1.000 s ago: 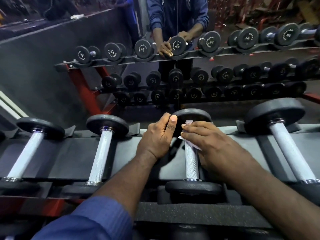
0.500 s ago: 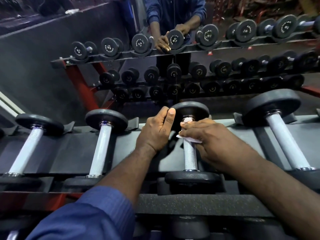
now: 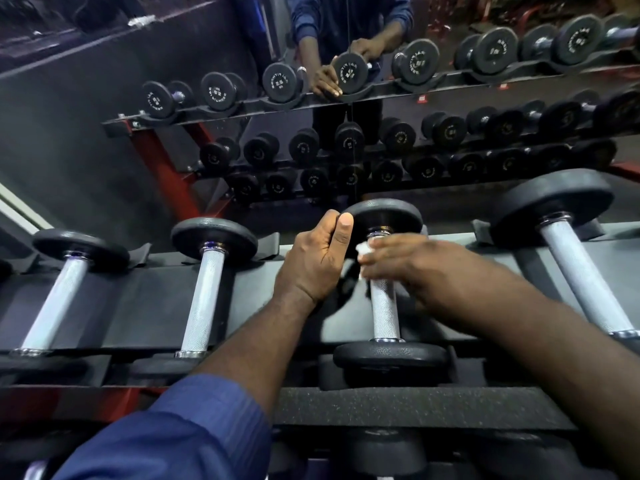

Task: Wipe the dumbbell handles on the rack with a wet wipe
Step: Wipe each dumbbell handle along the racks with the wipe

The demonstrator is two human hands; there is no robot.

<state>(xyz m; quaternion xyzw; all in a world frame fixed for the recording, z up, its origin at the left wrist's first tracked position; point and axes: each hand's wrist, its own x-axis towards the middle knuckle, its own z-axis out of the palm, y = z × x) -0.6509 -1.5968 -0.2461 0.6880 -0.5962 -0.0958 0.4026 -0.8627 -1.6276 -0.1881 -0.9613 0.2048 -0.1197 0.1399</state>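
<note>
Gripping the far plate [image 3: 384, 216], left hand [image 3: 311, 261] sits beside right hand [image 3: 408, 261] clutching wipe [image 3: 365, 250] on handle [image 3: 384, 306].

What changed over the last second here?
Little. The right hand keeps rubbing the wet wipe at the far end of the dumbbell handle, now motion-blurred, with less wipe showing. The left hand still grips the far plate.

Dark rack shelf [image 3: 145, 303], row of chrome-handled dumbbells [image 3: 202, 303] lying side by side across it, black plates front and back
</note>
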